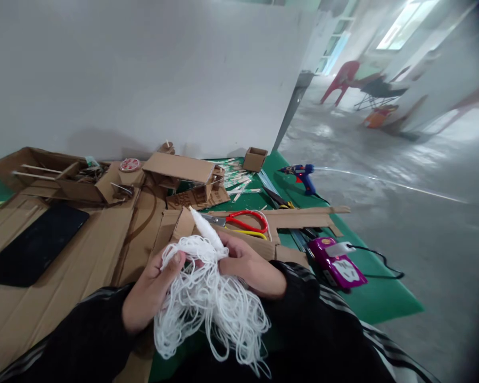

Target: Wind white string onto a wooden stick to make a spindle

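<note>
A loose bundle of white string hangs in many loops at the front edge of the table. A tightly wound tapered end of it points up and away from me. My left hand is closed on the bundle's left side, its thumb over the loops. On the other side, my right hand grips the string near the base of the wound end; its fingertips are partly hidden. Just beyond lie scissors with red handles on cardboard strips, with a yellow handle beside them.
Cardboard sheets cover the table's left side, with a black tablet on them. Cardboard box structures stand along the wall. A blue glue gun, wrapped sticks and a purple power strip with a plug lie right on green covering.
</note>
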`<control>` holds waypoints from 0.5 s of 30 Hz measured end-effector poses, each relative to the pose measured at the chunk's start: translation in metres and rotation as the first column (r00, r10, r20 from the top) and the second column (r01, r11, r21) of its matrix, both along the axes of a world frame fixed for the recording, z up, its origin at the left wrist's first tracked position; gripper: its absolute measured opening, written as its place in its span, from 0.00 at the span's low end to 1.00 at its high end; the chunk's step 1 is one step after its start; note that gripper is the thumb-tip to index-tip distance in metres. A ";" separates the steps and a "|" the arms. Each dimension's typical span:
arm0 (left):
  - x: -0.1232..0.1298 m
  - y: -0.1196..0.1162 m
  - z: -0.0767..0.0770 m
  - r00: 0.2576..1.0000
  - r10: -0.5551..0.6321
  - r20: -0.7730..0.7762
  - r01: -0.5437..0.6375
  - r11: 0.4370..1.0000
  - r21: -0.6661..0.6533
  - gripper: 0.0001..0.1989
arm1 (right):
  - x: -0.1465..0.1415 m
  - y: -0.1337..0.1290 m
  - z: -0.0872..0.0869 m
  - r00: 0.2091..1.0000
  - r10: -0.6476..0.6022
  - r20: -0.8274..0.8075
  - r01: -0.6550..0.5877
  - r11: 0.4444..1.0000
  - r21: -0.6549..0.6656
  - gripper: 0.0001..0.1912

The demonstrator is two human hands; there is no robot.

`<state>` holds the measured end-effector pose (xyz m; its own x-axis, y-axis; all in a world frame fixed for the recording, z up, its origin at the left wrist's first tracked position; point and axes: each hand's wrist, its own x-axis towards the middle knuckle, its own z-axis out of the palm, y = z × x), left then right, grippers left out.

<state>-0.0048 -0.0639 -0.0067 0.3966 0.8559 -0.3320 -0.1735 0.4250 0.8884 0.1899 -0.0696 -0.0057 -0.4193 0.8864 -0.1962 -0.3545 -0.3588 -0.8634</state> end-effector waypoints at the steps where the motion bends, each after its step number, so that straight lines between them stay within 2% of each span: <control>1: -0.001 0.000 0.000 0.998 -0.012 0.056 0.015 0.999 -0.048 0.22 | 0.001 0.000 0.000 0.999 0.010 -0.038 -0.011 1.000 -0.015 0.25; 4: -0.001 0.002 0.001 0.988 -0.066 0.140 0.074 0.996 -0.055 0.28 | 0.001 0.000 0.000 0.994 0.024 -0.107 -0.028 0.999 -0.035 0.27; 8: 0.003 0.009 0.000 0.983 -0.180 0.025 0.181 0.982 -0.057 0.20 | 0.000 -0.001 0.000 0.992 0.025 -0.121 -0.031 0.999 -0.044 0.29; 12: 0.005 0.009 -0.004 0.996 -0.067 -0.058 0.057 0.987 -0.150 0.17 | -0.002 -0.001 -0.001 0.996 -0.005 -0.094 -0.002 0.997 -0.072 0.26; 15: 0.001 0.006 -0.006 1.000 0.003 -0.017 -0.006 0.986 -0.169 0.16 | -0.003 -0.001 -0.004 0.999 -0.002 -0.048 0.000 0.999 -0.046 0.24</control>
